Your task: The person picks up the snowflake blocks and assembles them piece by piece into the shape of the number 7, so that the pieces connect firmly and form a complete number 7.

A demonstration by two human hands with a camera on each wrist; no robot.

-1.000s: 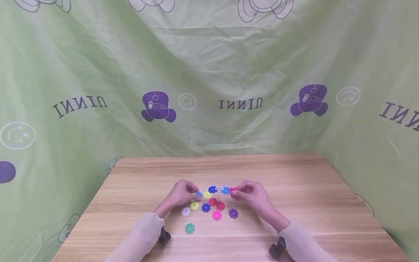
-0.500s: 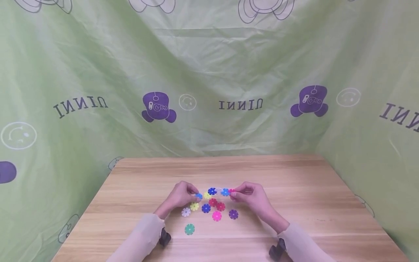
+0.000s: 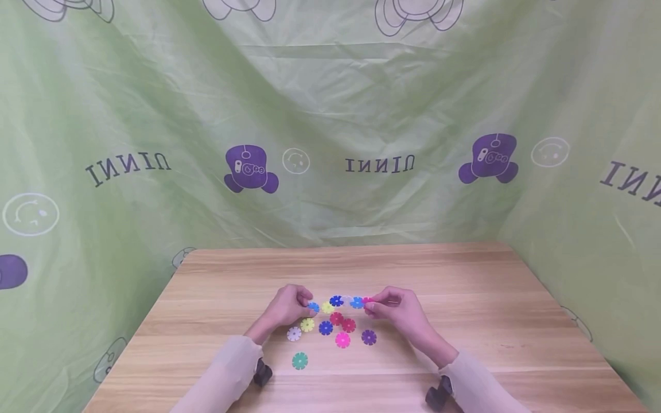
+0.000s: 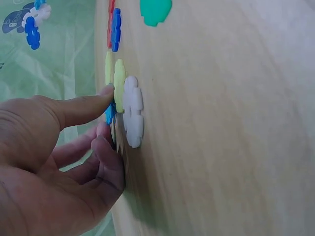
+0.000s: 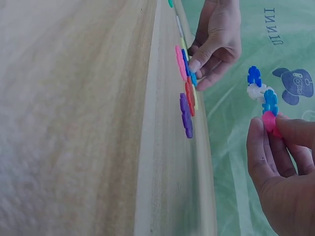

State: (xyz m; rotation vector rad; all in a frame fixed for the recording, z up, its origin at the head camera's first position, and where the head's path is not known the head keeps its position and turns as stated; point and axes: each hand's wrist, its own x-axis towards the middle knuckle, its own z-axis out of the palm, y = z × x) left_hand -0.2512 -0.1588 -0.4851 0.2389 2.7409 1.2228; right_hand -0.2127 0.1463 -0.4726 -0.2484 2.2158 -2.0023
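My right hand (image 3: 397, 307) pinches a pink notched building disc (image 5: 270, 122) between thumb and fingers. From it runs a joined chain: a light blue disc (image 5: 270, 102), a white disc (image 5: 256, 91) and a dark blue disc (image 5: 254, 76) at the far end. In the right wrist view this chain stands above the table. My left hand (image 3: 286, 306) holds a single light blue disc (image 3: 313, 308) between thumb and fingers, low over the tabletop. A yellow disc (image 3: 327, 308) lies just right of it; another yellow disc (image 3: 307, 324) and a white disc (image 3: 294, 334) lie nearer the body.
Between the hands, loose discs lie on the wooden table (image 3: 227, 264): two red discs (image 3: 348, 326), a dark blue disc (image 3: 325, 328), a pink disc (image 3: 343, 340) and a purple disc (image 3: 369, 337). A green disc (image 3: 299, 361) sits closer to the front. Green printed cloth (image 3: 330, 103) hangs behind.
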